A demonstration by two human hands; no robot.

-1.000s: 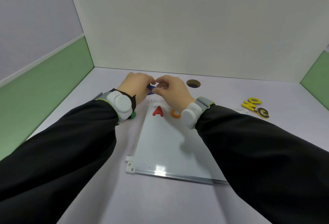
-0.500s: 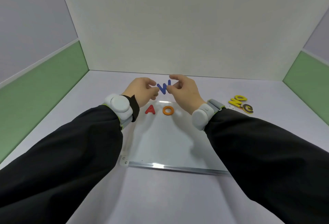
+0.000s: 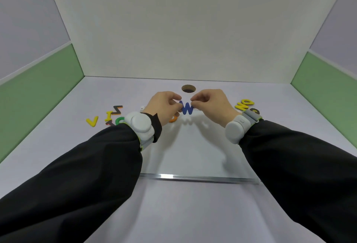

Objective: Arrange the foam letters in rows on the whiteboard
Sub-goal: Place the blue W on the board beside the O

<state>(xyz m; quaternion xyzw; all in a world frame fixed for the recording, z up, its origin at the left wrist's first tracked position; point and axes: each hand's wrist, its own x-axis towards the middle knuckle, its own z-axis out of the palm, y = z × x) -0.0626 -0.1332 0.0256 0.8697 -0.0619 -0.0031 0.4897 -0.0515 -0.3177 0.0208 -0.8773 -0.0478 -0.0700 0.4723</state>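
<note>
The step in hand is the placing of 1 letter: a blue foam W is held between both hands above the far end of the whiteboard, which lies flat on the table. The left hand has its grip pinched on the W's left edge, and the right hand has its grip pinched on the W's upper right corner, fingers curled in on both sides. The W stands upright and faces the camera; its shadow falls on the board just below it, so I judge it is lifted a little and not yet laid down.

An orange letter lies on the board close to the left hand, half hidden by it, so its shape cannot be read. Whether another letter sits behind the left wrist cannot be told.

Off the board, on the table to the left, lie a yellow V, a yellow I, a black Z and a green letter, partly covered by the left wristband. To the right lie yellow letters and a dark one near the right wrist.

By my judgement the task is early: most letters are not yet on the board. The next move calls for tipping the W flat and setting it down just right of the orange letter, level with it, then letting go with both hands.
</note>
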